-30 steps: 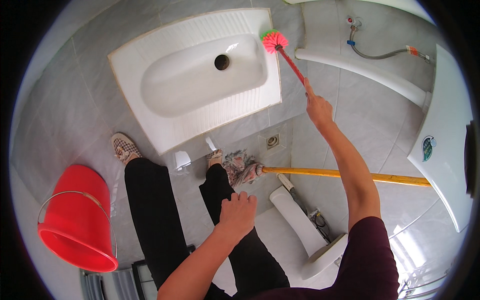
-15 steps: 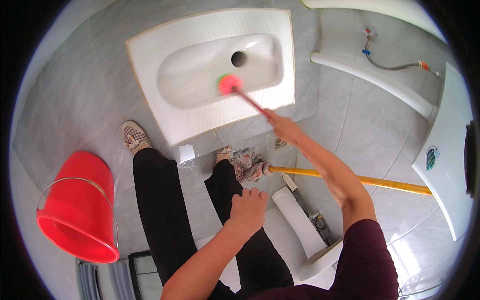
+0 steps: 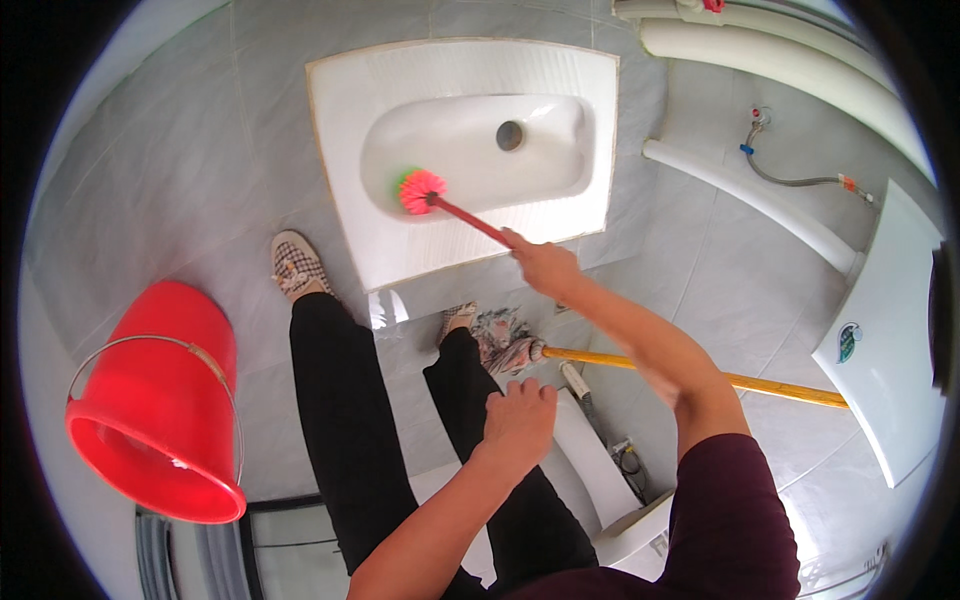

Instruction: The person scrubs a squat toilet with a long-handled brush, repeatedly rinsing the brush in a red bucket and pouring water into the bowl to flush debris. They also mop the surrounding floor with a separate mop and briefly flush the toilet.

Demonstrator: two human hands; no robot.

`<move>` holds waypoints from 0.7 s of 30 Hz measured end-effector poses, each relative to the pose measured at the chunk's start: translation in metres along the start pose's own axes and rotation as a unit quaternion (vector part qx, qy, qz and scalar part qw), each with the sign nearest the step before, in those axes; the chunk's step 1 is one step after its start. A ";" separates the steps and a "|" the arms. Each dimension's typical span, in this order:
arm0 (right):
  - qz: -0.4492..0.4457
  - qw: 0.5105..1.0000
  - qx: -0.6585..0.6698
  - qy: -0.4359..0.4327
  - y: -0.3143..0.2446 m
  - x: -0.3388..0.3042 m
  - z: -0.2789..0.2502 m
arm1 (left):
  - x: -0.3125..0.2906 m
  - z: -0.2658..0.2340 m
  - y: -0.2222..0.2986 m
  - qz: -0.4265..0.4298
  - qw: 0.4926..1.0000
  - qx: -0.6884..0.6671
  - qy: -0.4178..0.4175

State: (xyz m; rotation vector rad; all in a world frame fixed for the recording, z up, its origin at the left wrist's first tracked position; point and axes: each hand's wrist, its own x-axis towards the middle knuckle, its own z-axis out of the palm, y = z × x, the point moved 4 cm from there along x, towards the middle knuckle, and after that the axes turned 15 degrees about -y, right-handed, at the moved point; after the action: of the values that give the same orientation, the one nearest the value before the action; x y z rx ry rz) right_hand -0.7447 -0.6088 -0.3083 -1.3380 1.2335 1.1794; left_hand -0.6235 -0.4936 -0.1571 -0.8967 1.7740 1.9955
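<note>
My right hand [image 3: 548,268] is wrapped round the red handle of a toilet brush [image 3: 470,216]. Its round head of pink and green bristles sits in the left end of the squat toilet's bowl, against the near side. The white squat toilet [image 3: 342,160] is set in a raised grey tiled step, with its dark drain hole toward the right. My left hand [image 3: 520,425] rests by my right knee, fingers curled in and nothing seen in them.
A red bucket [image 3: 180,345] with a wire handle lies tilted toward me at the left. Right of my foot is a mop [image 3: 510,345], its yellow pole reaching right toward a pale panel [image 3: 885,350]. White pipes [image 3: 740,190] and a hose [image 3: 795,180] run along the right wall.
The brush head has moved left along the bowl, with my right hand following a little. My left hand stays by the knee. The whole view has shifted slightly.
</note>
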 end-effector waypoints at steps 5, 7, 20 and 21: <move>0.167 0.980 -0.057 0.090 0.166 -0.036 -0.032 | -0.007 -0.003 0.002 0.009 1.000 -0.017 -0.008; 0.172 0.974 -0.094 0.112 0.163 -0.065 -0.057 | -0.008 -0.004 0.000 0.006 1.000 -0.030 -0.004; 0.203 0.966 -0.112 0.115 0.191 -0.034 -0.065 | -0.006 -0.008 -0.001 0.000 1.000 -0.018 0.016; 0.207 0.961 -0.132 0.127 0.190 -0.030 -0.087 | -0.006 -0.007 0.001 0.002 1.000 -0.014 0.013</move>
State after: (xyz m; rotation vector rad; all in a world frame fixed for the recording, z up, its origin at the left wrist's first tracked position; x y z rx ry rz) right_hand -0.9306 -0.7029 -0.2749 -1.5065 1.6431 1.5410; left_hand -0.6175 -0.4998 -0.1526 -0.9321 1.7668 2.0251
